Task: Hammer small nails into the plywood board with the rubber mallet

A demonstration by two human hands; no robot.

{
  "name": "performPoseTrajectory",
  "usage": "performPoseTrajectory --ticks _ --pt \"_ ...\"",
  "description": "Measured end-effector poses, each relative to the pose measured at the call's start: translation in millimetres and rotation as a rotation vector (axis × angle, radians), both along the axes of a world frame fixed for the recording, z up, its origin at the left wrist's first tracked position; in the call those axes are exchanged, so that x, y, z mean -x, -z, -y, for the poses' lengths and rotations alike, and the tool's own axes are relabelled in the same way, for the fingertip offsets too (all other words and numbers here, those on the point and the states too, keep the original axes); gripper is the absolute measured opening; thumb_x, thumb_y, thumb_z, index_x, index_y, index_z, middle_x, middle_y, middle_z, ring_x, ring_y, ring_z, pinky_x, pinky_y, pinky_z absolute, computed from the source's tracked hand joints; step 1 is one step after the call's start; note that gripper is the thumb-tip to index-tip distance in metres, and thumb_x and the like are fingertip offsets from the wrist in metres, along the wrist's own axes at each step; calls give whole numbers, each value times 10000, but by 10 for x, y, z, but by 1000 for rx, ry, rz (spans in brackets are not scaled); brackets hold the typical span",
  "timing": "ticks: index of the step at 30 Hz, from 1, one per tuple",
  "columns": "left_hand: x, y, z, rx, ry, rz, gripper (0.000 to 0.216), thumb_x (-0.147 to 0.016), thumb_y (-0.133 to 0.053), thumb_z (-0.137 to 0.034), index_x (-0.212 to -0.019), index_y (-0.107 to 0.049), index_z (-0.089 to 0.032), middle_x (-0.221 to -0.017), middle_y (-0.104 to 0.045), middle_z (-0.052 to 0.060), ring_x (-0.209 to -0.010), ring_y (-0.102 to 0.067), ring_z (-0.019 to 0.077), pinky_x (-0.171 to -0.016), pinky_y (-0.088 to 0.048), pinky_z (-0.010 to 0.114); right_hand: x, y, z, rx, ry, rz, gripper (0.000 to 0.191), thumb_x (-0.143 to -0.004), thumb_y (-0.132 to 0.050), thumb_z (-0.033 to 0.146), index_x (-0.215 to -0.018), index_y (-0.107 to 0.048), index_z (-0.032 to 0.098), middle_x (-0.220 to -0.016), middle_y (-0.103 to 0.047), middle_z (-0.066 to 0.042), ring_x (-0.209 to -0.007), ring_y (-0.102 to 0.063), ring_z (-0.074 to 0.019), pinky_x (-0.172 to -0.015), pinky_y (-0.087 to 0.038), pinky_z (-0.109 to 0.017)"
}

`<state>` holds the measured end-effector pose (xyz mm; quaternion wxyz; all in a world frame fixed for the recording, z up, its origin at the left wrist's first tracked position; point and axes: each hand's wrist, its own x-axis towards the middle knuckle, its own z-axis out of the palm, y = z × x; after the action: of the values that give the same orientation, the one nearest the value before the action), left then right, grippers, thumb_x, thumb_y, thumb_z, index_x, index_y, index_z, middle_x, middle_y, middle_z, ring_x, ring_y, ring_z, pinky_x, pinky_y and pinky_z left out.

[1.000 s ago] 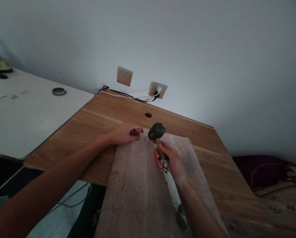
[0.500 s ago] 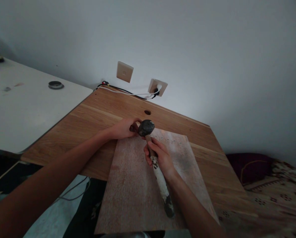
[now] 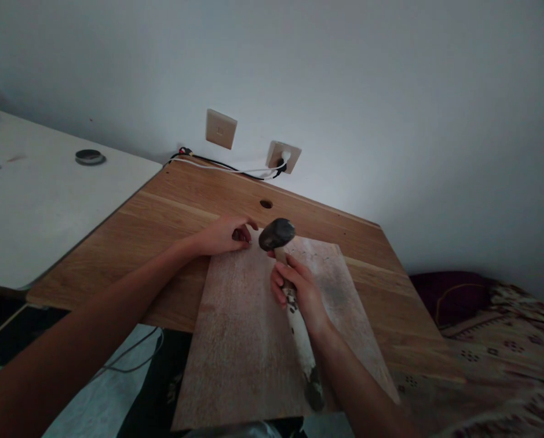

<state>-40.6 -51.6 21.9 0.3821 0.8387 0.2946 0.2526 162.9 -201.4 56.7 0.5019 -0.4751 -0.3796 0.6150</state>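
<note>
A worn wooden board (image 3: 248,340) lies on a brown wooden table (image 3: 185,207) and overhangs its near edge. My right hand (image 3: 299,292) is wrapped round the pale handle of a hammer (image 3: 277,234), close under its dark head, which hovers over the board's far end. My left hand (image 3: 223,235) rests at the board's far left corner, fingers pinched together on something too small to make out, just left of the hammer head.
A white table (image 3: 39,201) with a round dark lid (image 3: 90,157) stands to the left. Wall sockets (image 3: 283,156) with black and white cables (image 3: 217,167) sit behind the wooden table, which has a cable hole (image 3: 265,204). A patterned rug (image 3: 495,365) lies at right.
The hammer head swung left toward my left fingers half a second ago and has since lifted back slightly to the right. My left hand stayed at the board's corner.
</note>
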Motion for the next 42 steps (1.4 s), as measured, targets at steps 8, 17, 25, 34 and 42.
performPoseTrajectory --ticks 8,17,25,34,42 --pt "0 27 -17 -1 31 47 339 -831 -706 -236 -1166 -683 -186 -950 -771 41 -843 -720 177 -799 -546 302 -512 -96 489 -72 527 -18 329 -815 -824 520 -954 -755 230 -870 -681 -12 -809 -672 -160 -705 -571 -275" --pt "2 14 -4 3 16 27 317 -836 -681 -221 -1151 -692 -195 -929 -766 28 -848 -720 174 -791 -541 290 -957 181 837 129 600 -26 356 -848 -827 525 -1021 -797 215 -878 -681 -12 -799 -660 -145 -695 -594 -237" --pt "10 -26 10 8 25 8 326 -831 -676 -233 -1154 -693 -192 -965 -767 39 -854 -719 177 -781 -541 287 -1003 262 727 143 508 -61 380 -824 -847 497 -1031 -734 199 -812 -669 -6 -671 -673 -157 -598 -626 -281" --pt "9 -46 20 2 33 0 305 -839 -692 -269 -1134 -693 -192 -926 -757 34 -838 -713 178 -770 -542 291 -749 125 851 103 497 -65 199 -887 -749 383 -1027 -780 245 -1198 -779 -102 -1134 -733 -261 -1003 -632 -446" --pt "-8 -36 28 5 46 24 261 -832 -690 -255 -1086 -708 -196 -935 -763 27 -825 -707 161 -769 -543 276 -651 187 1173 -42 482 151 258 -931 -696 407 -1149 -814 337 -1406 -718 -50 -1367 -631 -277 -1100 -585 -501"
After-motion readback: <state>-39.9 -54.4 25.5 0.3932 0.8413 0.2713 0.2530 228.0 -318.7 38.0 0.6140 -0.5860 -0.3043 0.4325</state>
